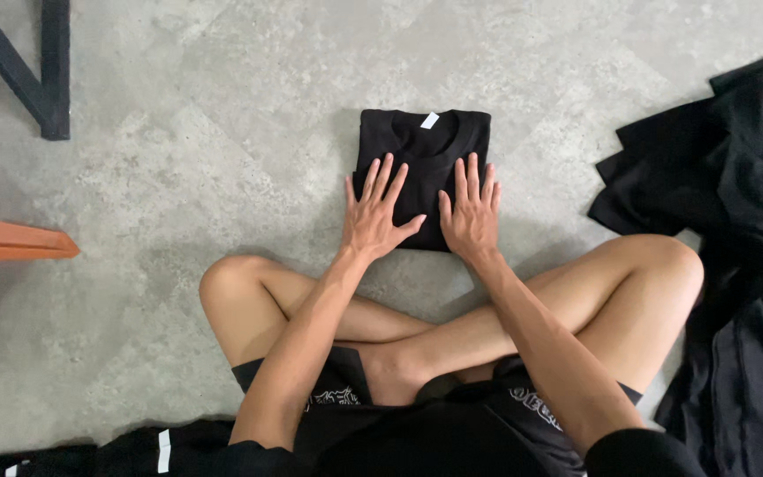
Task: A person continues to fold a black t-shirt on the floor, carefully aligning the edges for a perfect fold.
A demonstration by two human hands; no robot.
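I see the black shirt [423,150] already folded into a neat square on the concrete floor [222,132], just ahead of my crossed legs. My left hand [373,216] and right hand [471,216] lie flat on its near half, fingers spread, gripping nothing. I judge this one nearly finished; the pile [744,221] of dark clothes to my right looks unfolded.

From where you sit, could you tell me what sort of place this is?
Probably a workshop or home floor used for folding laundry: bare concrete floor, a folded black shirt under both hands, a pile of black garments.
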